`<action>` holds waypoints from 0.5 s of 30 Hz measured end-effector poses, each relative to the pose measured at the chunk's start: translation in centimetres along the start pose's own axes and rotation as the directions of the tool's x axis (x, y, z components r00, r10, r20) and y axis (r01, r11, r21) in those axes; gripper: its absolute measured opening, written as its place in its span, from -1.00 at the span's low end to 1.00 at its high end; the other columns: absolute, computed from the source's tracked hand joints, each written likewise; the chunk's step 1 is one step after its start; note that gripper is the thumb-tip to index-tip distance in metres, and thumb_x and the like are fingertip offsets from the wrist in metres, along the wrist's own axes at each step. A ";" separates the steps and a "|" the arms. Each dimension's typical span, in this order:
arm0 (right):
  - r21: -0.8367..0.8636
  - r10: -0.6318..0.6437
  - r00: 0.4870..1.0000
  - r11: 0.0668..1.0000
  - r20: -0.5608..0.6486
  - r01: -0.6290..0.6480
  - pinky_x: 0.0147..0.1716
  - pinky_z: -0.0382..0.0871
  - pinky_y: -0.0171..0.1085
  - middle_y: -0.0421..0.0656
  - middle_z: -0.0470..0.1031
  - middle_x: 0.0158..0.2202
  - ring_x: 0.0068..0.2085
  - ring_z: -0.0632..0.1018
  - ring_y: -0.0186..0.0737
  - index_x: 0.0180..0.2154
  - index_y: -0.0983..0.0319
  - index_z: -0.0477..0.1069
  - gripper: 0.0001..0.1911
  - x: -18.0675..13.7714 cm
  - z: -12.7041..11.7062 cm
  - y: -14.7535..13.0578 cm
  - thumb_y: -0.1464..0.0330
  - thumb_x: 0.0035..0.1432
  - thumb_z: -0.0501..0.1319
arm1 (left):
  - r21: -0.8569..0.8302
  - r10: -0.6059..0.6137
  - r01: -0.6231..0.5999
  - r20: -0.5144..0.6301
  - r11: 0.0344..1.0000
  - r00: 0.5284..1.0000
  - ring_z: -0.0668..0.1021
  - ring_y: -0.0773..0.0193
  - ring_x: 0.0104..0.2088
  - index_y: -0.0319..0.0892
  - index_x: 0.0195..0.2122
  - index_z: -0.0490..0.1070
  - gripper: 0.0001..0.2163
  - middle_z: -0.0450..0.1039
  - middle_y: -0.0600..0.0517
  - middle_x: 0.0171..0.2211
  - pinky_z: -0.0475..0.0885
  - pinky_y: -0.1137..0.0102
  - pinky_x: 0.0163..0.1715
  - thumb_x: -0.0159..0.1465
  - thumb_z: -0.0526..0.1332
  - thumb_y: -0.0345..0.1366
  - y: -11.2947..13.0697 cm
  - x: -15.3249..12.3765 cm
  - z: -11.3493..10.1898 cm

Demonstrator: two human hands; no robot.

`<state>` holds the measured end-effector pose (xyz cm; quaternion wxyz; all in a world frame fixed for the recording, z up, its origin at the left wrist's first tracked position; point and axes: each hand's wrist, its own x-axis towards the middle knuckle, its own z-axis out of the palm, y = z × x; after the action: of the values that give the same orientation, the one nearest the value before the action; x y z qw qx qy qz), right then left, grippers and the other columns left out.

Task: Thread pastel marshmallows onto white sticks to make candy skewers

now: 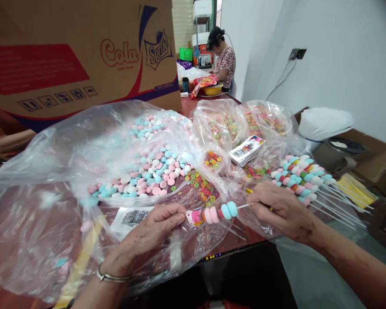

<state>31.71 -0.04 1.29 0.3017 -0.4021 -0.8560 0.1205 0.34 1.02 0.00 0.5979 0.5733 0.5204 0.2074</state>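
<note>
Between my hands, near the table's front edge, lies a candy skewer [212,215] with pink and blue pieces on a white stick. My left hand [162,223] pinches its left end, at a pink and white piece with a printed figure. The fingers of my right hand [275,209] are closed round the bare stick at the other end. Beyond my hands, pink, blue and white candies [154,171] lie in a large clear bag. Small coloured candy rings [201,186] are scattered beside them. Several finished-looking skewers [304,178] are piled to the right of my right hand.
A big cardboard box [83,56] stands at the back left. Clear bags of candy rings [244,118] and a stack of printed cards [247,150] lie beyond my hands. Yellow sticks [355,191] and a grey bucket [334,150] are at the right. Another person [223,60] sits behind.
</note>
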 end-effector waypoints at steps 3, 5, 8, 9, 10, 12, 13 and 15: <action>0.030 0.084 0.996 0.996 0.021 -0.084 -0.36 0.16 -0.30 -0.24 0.38 -0.51 -0.42 0.35 -0.31 -0.45 0.21 0.33 -0.80 0.1 0.3 0.0 0.50 0.19 0.05 | 0.104 0.025 -0.022 -0.023 0.994 0.999 0.35 0.32 -0.39 -0.18 -0.35 0.50 -0.78 0.36 0.11 -0.43 0.23 0.49 -0.42 0.24 0.23 -0.13 0.4 0.0 0.1; 0.043 0.137 0.991 0.990 0.012 -0.137 -0.35 0.17 -0.31 -0.24 0.37 -0.50 -0.41 0.36 -0.32 -0.46 0.22 0.33 -0.80 0.0 0.4 0.1 0.49 0.19 0.05 | 0.114 0.043 -0.042 -0.005 0.993 0.999 0.36 0.30 -0.35 -0.17 -0.31 0.52 -0.79 0.38 0.10 -0.40 0.25 0.48 -0.39 0.26 0.22 -0.13 0.7 0.0 0.2; 0.010 0.132 0.991 0.991 -0.021 -0.132 -0.32 0.17 -0.30 -0.24 0.36 -0.50 -0.39 0.36 -0.31 -0.45 0.22 0.35 -0.82 0.0 0.5 0.2 0.49 0.19 0.07 | 0.124 0.062 -0.071 0.073 0.990 0.995 0.39 0.26 -0.31 -0.16 -0.25 0.51 -0.78 0.40 0.09 -0.35 0.28 0.45 -0.33 0.26 0.22 -0.13 1.3 -0.2 0.4; 0.000 0.117 0.993 0.993 -0.027 -0.117 -0.32 0.16 -0.29 -0.23 0.37 -0.49 -0.39 0.36 -0.30 -0.44 0.22 0.36 -0.82 0.0 0.5 0.3 0.49 0.18 0.07 | 0.140 0.067 -0.082 0.109 0.987 0.992 0.40 0.24 -0.28 -0.16 -0.23 0.50 -0.78 0.42 0.08 -0.32 0.29 0.44 -0.30 0.27 0.22 -0.12 1.5 -0.3 0.5; -0.003 0.104 0.994 0.995 -0.029 -0.104 -0.32 0.16 -0.29 -0.22 0.37 -0.49 -0.38 0.36 -0.29 -0.43 0.22 0.37 -0.82 0.1 0.5 0.3 0.49 0.18 0.07 | 0.160 0.073 -0.096 0.141 0.982 0.987 0.41 0.23 -0.25 -0.15 -0.23 0.49 -0.78 0.43 0.07 -0.29 0.30 0.43 -0.27 0.27 0.21 -0.11 1.7 -0.4 0.7; -0.002 0.087 0.996 0.996 -0.025 -0.087 -0.32 0.16 -0.28 -0.22 0.38 -0.49 -0.38 0.37 -0.29 -0.42 0.22 0.38 -0.82 0.3 0.2 0.3 0.49 0.19 0.07 | 0.181 0.082 -0.118 0.199 0.976 0.977 0.41 0.22 -0.24 -0.16 -0.21 0.48 -0.76 0.44 0.06 -0.27 0.29 0.41 -0.25 0.29 0.20 -0.10 2.1 -0.4 1.1; 0.000 0.076 0.997 0.997 -0.014 -0.076 -0.32 0.16 -0.28 -0.21 0.37 -0.49 -0.39 0.36 -0.29 -0.42 0.22 0.38 -0.81 0.4 0.0 0.3 0.49 0.20 0.06 | 0.169 0.085 -0.124 0.223 0.978 0.971 0.41 0.24 -0.27 -0.16 -0.20 0.48 -0.76 0.44 0.06 -0.29 0.29 0.41 -0.27 0.29 0.19 -0.10 2.2 -0.3 1.3; 0.001 0.027 0.999 1.000 0.020 -0.027 -0.33 0.15 -0.29 -0.22 0.36 -0.50 -0.40 0.35 -0.30 -0.43 0.22 0.37 -0.80 0.6 -0.2 0.3 0.49 0.20 0.05 | 0.111 0.088 -0.118 0.243 0.987 0.966 0.39 0.29 -0.34 -0.19 -0.18 0.47 -0.75 0.41 0.08 -0.34 0.26 0.43 -0.34 0.28 0.21 -0.10 2.3 -0.1 1.9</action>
<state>31.70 0.57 1.60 0.2915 -0.4122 -0.8535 0.1290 2.71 0.66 1.73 0.6072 0.6564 0.4268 0.1354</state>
